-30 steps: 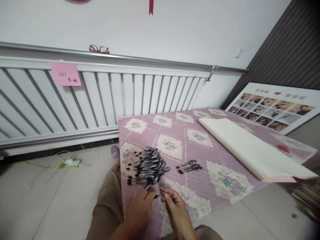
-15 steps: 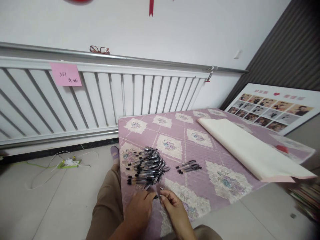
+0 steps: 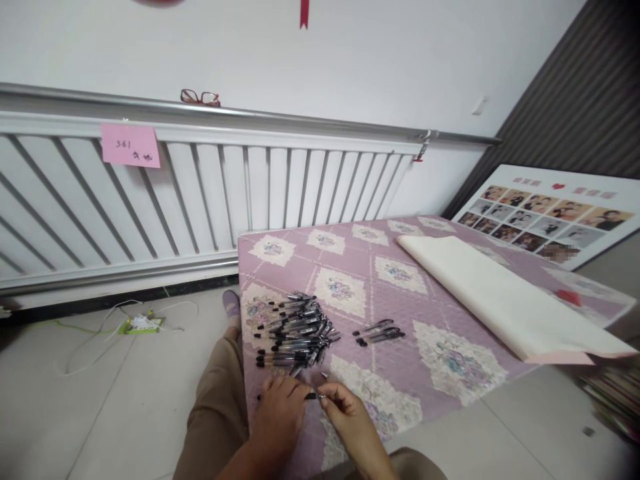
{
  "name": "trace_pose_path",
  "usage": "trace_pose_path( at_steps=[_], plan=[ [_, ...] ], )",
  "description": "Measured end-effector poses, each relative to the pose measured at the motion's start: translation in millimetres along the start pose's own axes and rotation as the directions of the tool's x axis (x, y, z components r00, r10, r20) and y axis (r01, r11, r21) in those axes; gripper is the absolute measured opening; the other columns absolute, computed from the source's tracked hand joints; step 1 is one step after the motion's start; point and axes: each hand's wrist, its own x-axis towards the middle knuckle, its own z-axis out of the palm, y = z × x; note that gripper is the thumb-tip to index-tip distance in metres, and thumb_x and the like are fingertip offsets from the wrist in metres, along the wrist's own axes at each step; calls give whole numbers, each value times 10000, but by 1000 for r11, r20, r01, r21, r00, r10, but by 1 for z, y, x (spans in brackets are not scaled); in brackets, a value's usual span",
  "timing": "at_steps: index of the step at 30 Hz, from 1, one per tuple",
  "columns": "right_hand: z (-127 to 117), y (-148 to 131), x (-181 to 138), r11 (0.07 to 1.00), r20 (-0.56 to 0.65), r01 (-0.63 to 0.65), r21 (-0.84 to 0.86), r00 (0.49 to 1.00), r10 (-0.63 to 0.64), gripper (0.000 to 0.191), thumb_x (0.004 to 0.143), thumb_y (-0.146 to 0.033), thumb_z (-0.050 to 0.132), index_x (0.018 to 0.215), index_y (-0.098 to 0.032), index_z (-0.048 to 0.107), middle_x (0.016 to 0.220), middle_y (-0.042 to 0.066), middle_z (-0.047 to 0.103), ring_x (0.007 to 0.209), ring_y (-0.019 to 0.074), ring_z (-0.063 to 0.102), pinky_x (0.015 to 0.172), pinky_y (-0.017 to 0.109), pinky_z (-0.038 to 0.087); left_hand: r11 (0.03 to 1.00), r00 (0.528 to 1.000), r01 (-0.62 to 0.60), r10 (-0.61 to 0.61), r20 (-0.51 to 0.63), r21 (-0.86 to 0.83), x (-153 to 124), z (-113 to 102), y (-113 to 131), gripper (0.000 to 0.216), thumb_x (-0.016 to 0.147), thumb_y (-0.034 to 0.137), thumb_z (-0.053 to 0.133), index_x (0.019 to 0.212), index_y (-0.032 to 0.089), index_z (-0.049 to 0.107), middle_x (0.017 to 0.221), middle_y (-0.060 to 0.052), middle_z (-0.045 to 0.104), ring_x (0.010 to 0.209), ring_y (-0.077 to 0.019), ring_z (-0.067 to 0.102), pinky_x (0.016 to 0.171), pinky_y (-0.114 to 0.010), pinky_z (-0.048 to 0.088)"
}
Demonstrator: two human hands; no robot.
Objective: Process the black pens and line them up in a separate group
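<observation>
Close to the near left edge of the purple patterned tabletop [image 3: 345,257], my left hand [image 3: 281,407] is closed around a black pen [image 3: 311,396]. One dark end of the pen shows left of the hand, the other at its fingertips. My right hand [image 3: 347,410] pinches a small piece at the pen's right end; fingers partly hide that piece. Just beyond the hands lies a pile of clear-barrelled pens [image 3: 295,330] with black ends. A smaller group of several pens [image 3: 379,333] rests apart, to the right of the pile.
A cream folded sheet [image 3: 480,293] lies across the right side of the table. Behind stands a white radiator [image 3: 280,187] with a pink note [image 3: 131,145] and red glasses [image 3: 200,98] above it. A power strip [image 3: 143,325] with cables is on the floor at left.
My two hands have come together at the pen, whose black part now shows in line between them. The view has shifted slightly. The pile and the smaller group look unchanged.
</observation>
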Motion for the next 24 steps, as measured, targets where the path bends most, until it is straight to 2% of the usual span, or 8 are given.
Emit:
trace_pose_path(
  at_steps=[9, 20, 24],
  plan=[
    [3, 4, 2, 999, 3, 10, 30, 1000, -10, 116, 680, -294, 644, 740, -197, 664, 685, 0, 654, 677, 180, 591, 661, 272, 446, 999, 1000, -5, 4, -21, -34, -1, -2, 1, 194, 874, 150, 534, 952, 291, 643, 918, 13, 644, 897, -195, 533, 835, -358, 311],
    [3, 6, 2, 994, 66, 24, -103, 998, -17, 91, 698, -276, 591, 702, -191, 621, 669, -6, 586, 670, 168, 547, 651, 262, 413, 999, 995, -52, 52, -86, 3, -4, 7, -4, 198, 870, 124, 523, 937, 274, 633, 919, 12, 628, 886, -172, 540, 825, -344, 308],
    [3, 8, 2, 990, 77, 37, -135, 997, -27, 94, 714, -267, 561, 707, -192, 617, 679, 1, 592, 680, 172, 551, 659, 267, 417, 996, 995, -86, 85, -50, -20, -2, 7, -5, 215, 881, 107, 500, 939, 271, 625, 896, 18, 633, 860, -163, 552, 796, -329, 313]
  ],
)
